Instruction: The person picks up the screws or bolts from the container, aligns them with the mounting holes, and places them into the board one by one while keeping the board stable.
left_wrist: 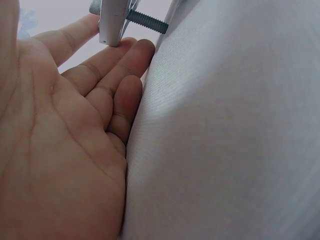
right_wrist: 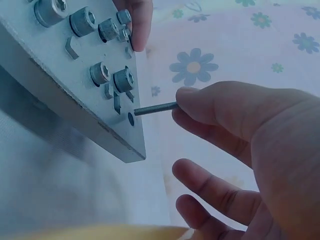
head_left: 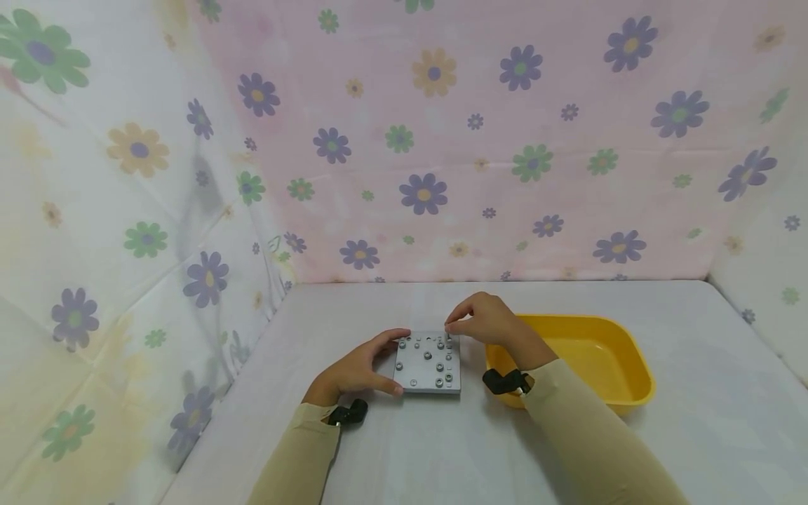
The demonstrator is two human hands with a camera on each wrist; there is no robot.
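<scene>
A square silvery metal plate (head_left: 424, 373) is raised off the white table, with several socket-head screws (right_wrist: 83, 22) standing in its holes. Along its left side, my left hand (head_left: 360, 366) grips it, thumb at the near corner and index finger at the far one. One threaded shank (left_wrist: 147, 21) sticks out under the plate in the left wrist view. Between thumb and forefinger, my right hand (head_left: 489, 322) pinches a thin screw (right_wrist: 156, 108) over the far right corner. The screw's threaded tip is right at an open hole (right_wrist: 131, 118); its head is hidden by the fingertips.
A yellow plastic bin (head_left: 639, 365) stands on the white table (head_left: 416, 456) to the right, partly under my right forearm. Flower-patterned cloth (head_left: 379, 210) walls off the back and both sides.
</scene>
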